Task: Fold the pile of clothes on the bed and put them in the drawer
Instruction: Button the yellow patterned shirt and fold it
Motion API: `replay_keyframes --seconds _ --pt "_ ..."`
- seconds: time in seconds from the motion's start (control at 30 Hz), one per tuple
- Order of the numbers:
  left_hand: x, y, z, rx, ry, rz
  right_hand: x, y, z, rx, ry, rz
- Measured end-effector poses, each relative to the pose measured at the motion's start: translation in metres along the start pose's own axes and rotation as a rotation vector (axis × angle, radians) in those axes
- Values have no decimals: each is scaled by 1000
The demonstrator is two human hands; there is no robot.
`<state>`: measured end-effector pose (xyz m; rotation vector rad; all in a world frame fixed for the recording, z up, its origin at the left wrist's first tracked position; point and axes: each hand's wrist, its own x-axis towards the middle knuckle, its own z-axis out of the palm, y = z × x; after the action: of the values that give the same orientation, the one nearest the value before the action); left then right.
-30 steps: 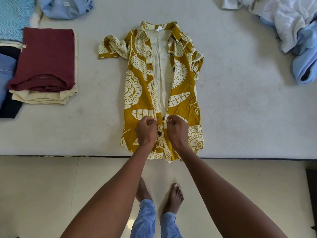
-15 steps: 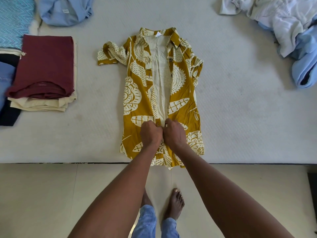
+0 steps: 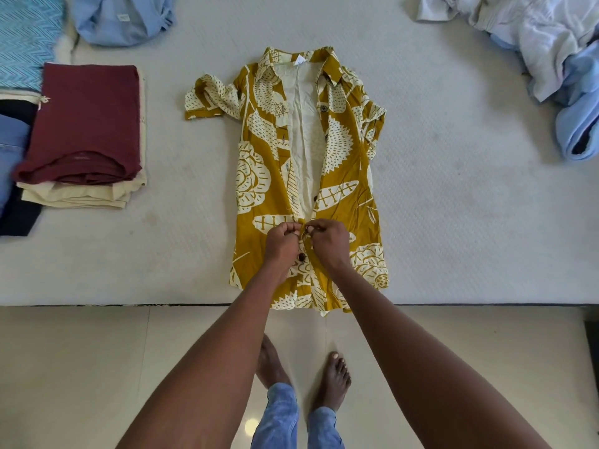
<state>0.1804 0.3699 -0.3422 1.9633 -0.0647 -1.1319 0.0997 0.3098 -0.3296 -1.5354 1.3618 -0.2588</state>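
One mustard-yellow shirt [image 3: 259,176] with cream leaf print lies flat on the bed [image 3: 453,222], collar toward the far edge, hem hanging over the near edge. Front placket open above the hands, cream lining showing; one dark button [image 3: 302,257] fastened below them. Two hands: left hand [image 3: 281,243] and right hand [image 3: 328,241] meet at the placket, each grip pinching a fabric edge. One folded stack, maroon piece [image 3: 84,124] on top, near the left edge. One loose pile [image 3: 534,43] at the far right corner.
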Motion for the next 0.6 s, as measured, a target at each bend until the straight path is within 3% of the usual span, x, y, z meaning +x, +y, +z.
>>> replay_keyframes --seconds 0.2,0.47,0.6 --pt "2 3 -13 -159 -91 -78 3 1 -1 114 14 134" --pt "0 3 -10 -188 -73 -71 8 7 5 123 -45 103" --pt "2 2 -16 -222 -95 -95 9 8 7 125 1 120"
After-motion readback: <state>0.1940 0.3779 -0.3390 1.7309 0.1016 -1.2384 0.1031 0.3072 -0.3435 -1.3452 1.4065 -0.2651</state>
